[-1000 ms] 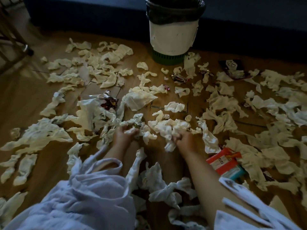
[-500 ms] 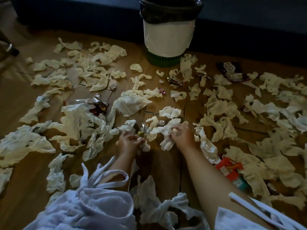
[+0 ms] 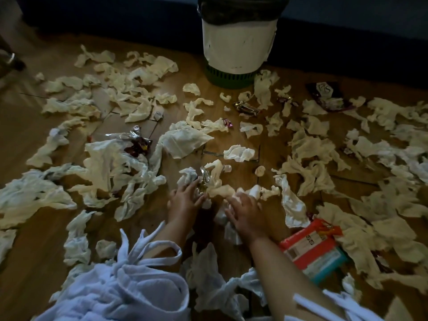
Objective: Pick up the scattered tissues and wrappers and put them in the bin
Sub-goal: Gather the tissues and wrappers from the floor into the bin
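1. Both hands are down on the wooden floor (image 3: 27,140), close together near the middle of the view, palms facing down.
2. The left hand (image 3: 185,200) lies with its fingers spread, reaching into a small clump of tissue (image 3: 188,176) and a bit of shiny foil wrapper (image 3: 205,176). Whether it grips anything or only rests on them cannot be told.
3. The right hand (image 3: 245,212) is pressed flat over a crumpled tissue (image 3: 254,189), its fingers spread. White paper shows at the fingertips and below the palm. It looks laid on the paper rather than closed round it.
4. Between the two hands sits a twisted cream tissue (image 3: 217,181), touching or nearly touching both.
5. The bin (image 3: 238,40) stands upright at the top of the view, against a dark wall. It is white with a green slatted base and a dark liner folded over the rim. It is well apart from the hands.
6. Torn tissues cover the floor on all sides, thick on the left (image 3: 104,163) and on the right (image 3: 310,154).
7. A dark red and silver wrapper (image 3: 137,144) lies to the left of the hands. Another small shiny wrapper (image 3: 245,107) lies near the bin's base.
8. A red and teal packet (image 3: 312,246) lies just beside the right forearm.
9. Pale rumpled sleeves (image 3: 115,288) fill the bottom of the view.
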{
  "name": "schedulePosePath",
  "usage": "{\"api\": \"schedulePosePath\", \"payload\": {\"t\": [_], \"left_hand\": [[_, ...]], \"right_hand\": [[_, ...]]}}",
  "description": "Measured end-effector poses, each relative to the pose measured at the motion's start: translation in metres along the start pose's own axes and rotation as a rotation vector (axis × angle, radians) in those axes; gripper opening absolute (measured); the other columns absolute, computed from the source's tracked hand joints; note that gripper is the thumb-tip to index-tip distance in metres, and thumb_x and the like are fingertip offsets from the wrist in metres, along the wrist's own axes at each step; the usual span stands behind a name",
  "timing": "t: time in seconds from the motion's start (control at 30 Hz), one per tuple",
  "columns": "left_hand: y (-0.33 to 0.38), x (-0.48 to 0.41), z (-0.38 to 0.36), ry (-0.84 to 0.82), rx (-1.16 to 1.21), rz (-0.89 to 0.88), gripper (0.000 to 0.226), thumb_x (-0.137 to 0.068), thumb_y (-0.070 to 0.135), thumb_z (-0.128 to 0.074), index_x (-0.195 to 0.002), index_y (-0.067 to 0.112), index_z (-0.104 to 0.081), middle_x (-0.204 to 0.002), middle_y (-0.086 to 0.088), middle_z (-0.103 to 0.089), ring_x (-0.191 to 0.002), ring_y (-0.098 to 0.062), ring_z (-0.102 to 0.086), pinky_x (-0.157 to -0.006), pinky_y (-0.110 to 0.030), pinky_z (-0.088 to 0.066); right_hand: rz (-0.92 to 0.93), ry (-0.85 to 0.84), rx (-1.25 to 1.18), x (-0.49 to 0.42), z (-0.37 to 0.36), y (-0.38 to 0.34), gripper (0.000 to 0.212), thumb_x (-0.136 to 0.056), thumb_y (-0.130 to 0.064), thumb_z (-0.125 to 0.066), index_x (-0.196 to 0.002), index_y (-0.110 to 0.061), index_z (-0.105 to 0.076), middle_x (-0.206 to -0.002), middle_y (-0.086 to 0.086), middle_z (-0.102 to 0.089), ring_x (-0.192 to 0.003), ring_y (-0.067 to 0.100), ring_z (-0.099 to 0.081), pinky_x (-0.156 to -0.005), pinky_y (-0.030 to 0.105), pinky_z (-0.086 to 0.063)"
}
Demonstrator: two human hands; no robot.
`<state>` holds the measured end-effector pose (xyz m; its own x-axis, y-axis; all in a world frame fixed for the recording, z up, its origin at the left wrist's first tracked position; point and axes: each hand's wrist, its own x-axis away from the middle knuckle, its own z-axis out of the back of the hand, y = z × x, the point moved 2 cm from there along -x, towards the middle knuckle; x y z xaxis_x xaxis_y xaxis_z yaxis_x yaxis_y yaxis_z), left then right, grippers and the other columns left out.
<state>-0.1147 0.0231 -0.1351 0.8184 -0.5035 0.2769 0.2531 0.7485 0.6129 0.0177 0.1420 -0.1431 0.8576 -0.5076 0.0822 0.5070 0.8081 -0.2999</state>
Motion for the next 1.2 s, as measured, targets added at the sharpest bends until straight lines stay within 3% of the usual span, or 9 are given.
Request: {"api": "schedulePosePath", "payload": {"t": [0.1, 0.3, 0.43, 0.5, 0.67, 0.8, 0.87, 1.0, 1.2], "left_hand": [[0.003, 0.001, -0.001, 0.099, 0.126, -0.015, 0.037, -0.088, 0.033, -0.058, -0.123, 0.025, -0.054, -0.127, -0.007, -0.055, -0.112, -0.028, -0.047, -0.093, -0.042, -0.042], [0.008, 0.004, -0.001, 0.131, 0.117, -0.028, 0.028, -0.092, 0.034, -0.049, -0.099, 0.012, -0.065, -0.105, -0.01, -0.056, -0.105, -0.028, -0.049, -0.09, -0.042, -0.043], [0.003, 0.007, -0.007, 0.149, -0.046, -0.006, 0.035, -0.092, 0.038, -0.049, -0.117, 0.016, -0.059, -0.139, -0.009, -0.036, -0.132, -0.027, -0.025, -0.107, -0.042, -0.027], [0.0, 0.009, -0.01, 0.183, -0.005, -0.005, 0.046, -0.092, 0.037, -0.05, -0.134, 0.021, -0.041, -0.155, -0.004, -0.013, -0.143, -0.024, -0.006, -0.115, -0.045, -0.013], [0.002, 0.009, -0.017, -0.014, -0.151, -0.27, 0.051, -0.096, 0.03, -0.038, -0.141, 0.045, -0.02, -0.158, 0.01, -0.006, -0.146, -0.019, 0.005, -0.118, -0.046, -0.001], [0.004, 0.018, -0.025, -0.049, -0.221, -0.275, 0.075, -0.073, 0.071, -0.011, -0.137, 0.041, -0.035, -0.155, 0.008, -0.02, -0.144, -0.018, -0.005, -0.115, -0.04, -0.001], [0.004, 0.018, -0.03, -0.02, -0.281, -0.272, 0.071, -0.074, 0.076, -0.02, -0.132, 0.038, -0.039, -0.149, 0.005, -0.027, -0.139, -0.02, -0.016, -0.109, -0.036, -0.013], [0.011, 0.01, -0.028, 0.129, -0.322, -0.32, 0.039, -0.089, 0.052, -0.046, -0.113, 0.023, -0.056, -0.12, -0.002, -0.056, -0.107, -0.024, -0.047, -0.077, -0.029, -0.031], [0.047, 0.038, 0.003, 0.286, -0.001, -0.344, 0.051, -0.086, 0.056, -0.033, -0.076, 0.014, -0.059, -0.071, 0.0, -0.055, -0.068, -0.019, -0.051, -0.055, -0.025, -0.036]], "right_hand": [[0.001, 0.118, -0.104, 0.012, -0.006, 0.008, 0.028, -0.085, -0.037, -0.04, -0.096, -0.021, -0.061, -0.092, 0.005, -0.066, -0.082, 0.027, -0.064, -0.068, 0.038, -0.05], [-0.318, 0.345, -0.302, -0.019, 0.033, 0.03, 0.036, -0.093, -0.042, -0.045, -0.075, -0.015, -0.06, -0.086, 0.004, -0.057, -0.088, 0.021, -0.055, -0.093, 0.04, -0.037], [-0.341, 0.201, -0.188, -0.031, 0.029, 0.045, 0.028, -0.094, -0.033, -0.049, -0.099, -0.011, -0.065, -0.141, 0.004, -0.039, -0.136, 0.024, -0.026, -0.109, 0.042, -0.028], [-0.311, 0.106, -0.252, -0.026, 0.019, 0.047, 0.029, -0.096, -0.032, -0.043, -0.116, -0.015, -0.056, -0.149, 0.002, -0.031, -0.143, 0.023, -0.014, -0.114, 0.042, -0.022], [-0.241, 0.336, -0.309, -0.002, -0.001, 0.029, 0.056, -0.088, -0.059, -0.029, -0.118, -0.02, -0.056, -0.125, 0.012, -0.053, -0.114, 0.03, -0.05, -0.089, 0.041, -0.044], [-0.187, 0.268, -0.084, 0.006, -0.008, 0.023, 0.046, -0.085, -0.058, -0.034, -0.113, -0.03, -0.057, -0.112, 0.007, -0.059, -0.099, 0.029, -0.054, -0.077, 0.042, -0.047], [-0.172, 0.271, -0.082, 0.003, -0.009, 0.026, 0.042, -0.085, -0.054, -0.036, -0.104, -0.027, -0.061, -0.101, 0.006, -0.062, -0.089, 0.028, -0.057, -0.068, 0.037, -0.048], [-0.182, 0.305, -0.267, -0.003, 0.004, 0.029, 0.044, -0.088, -0.054, -0.04, -0.088, -0.016, -0.063, -0.085, 0.005, -0.061, -0.077, 0.022, -0.057, -0.06, 0.025, -0.039], [-0.432, 0.414, -0.626, 0.02, 0.048, 0.006, 0.036, -0.089, -0.05, -0.042, -0.073, -0.02, -0.055, -0.069, -0.002, -0.057, -0.062, 0.007, -0.049, -0.059, 0.023, -0.042]]}}
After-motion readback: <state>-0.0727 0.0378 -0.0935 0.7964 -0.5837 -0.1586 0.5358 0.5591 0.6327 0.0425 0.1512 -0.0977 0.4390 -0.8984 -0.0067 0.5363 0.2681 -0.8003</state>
